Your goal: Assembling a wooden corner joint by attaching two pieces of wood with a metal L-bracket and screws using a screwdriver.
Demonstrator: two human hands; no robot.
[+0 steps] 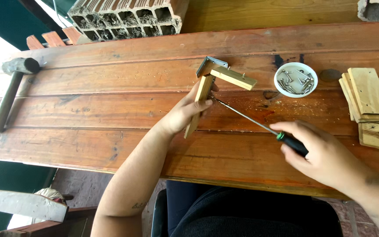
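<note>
A: Near edge?
B: Dark lap, then plank bench [88,145], scuffed, w/ sawdust. Right hand [325,156] clamped on screwdriver [259,125]; left hand [185,112] gripping wood L-piece [218,83] mid-bench, metal bracket [209,63] on its corner.
A: Further back?
B: Screw bowl [295,79], wood offcuts [369,101] right, mallet [9,92] left, hollow brick [128,17] behind.
</note>
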